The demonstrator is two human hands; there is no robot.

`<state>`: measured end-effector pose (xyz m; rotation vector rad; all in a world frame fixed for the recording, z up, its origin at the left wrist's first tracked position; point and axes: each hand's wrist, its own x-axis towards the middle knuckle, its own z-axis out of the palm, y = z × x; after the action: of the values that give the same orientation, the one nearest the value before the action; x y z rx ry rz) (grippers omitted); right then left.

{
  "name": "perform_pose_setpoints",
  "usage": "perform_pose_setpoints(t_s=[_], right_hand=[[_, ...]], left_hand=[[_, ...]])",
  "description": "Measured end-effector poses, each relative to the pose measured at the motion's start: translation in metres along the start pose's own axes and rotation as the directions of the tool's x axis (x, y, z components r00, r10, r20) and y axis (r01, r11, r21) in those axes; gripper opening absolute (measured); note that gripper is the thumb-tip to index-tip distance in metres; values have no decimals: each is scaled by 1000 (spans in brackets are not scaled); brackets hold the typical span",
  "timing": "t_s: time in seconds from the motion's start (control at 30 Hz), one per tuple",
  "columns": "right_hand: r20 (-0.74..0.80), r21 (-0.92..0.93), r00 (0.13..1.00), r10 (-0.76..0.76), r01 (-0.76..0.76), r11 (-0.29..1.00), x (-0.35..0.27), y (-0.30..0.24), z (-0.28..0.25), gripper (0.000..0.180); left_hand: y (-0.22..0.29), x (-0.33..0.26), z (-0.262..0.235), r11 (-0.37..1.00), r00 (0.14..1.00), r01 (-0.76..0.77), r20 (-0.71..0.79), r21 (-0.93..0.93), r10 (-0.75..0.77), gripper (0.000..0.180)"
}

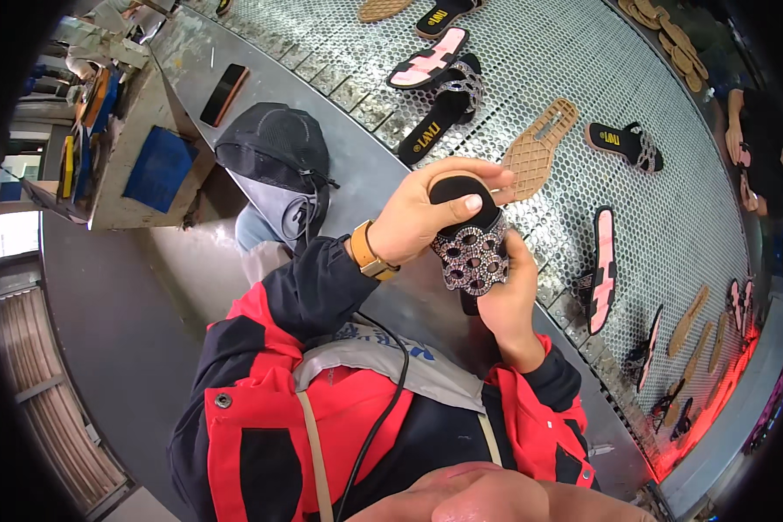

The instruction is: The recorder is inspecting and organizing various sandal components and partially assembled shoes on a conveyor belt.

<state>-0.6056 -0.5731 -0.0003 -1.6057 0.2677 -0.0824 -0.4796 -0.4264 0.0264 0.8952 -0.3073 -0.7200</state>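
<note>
The left hand [409,214] is closed round one end of a black sandal [473,261], thumb pressed on the dark footbed and fingers behind it. The right hand [510,300] grips the same sandal low on its side, next to the glittering openwork strap. The sandal is held up, tilted, at the middle of the frame, above the near edge of a perforated metal conveyor [683,222].

Judging by what shows, the held sandal is well along: its strap already spans the footbed. Its underside is turned away, so whether a bottom sole is fixed there cannot be told.

Just beyond the left fingertips lies a loose tan sole [522,165] with a lattice face, apart from any upper. Two more sandals with strap and footbed together, one [428,129] at upper centre and another [625,143] at upper right, rest footbed up. Pink-faced pieces, one [431,61] near the top and one [600,270] right of centre, show no tan sole on that face. More tan soles lie loose toward the lower right, so much joining appears left.

At the right edge, a co-worker's hands [741,152] hold a small item, too small to tell. A phone [224,94] lies at upper left on the metal ledge [322,100].
</note>
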Motion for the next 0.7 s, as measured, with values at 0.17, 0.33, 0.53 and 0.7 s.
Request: perform_pose_setpoints(t_s=[0.17, 0.33, 0.53, 0.7], right_hand=[[36, -80, 999, 28, -25, 996, 6, -1, -8, 39], [431, 370, 867, 250, -422, 827, 27, -23, -53, 40], [-212, 681, 948, 239, -32, 732, 57, -32, -70, 23], [154, 434, 974, 167, -218, 874, 42, -50, -41, 36]], left_hand=[[4, 4, -6, 986, 996, 85, -43, 141, -80, 47], [19, -3, -22, 989, 955, -107, -286, -101, 74, 32], [2, -13, -26, 850, 996, -35, -85, -526, -12, 32], [-16, -31, 0, 872, 944, 329, 97, -363, -316, 73]])
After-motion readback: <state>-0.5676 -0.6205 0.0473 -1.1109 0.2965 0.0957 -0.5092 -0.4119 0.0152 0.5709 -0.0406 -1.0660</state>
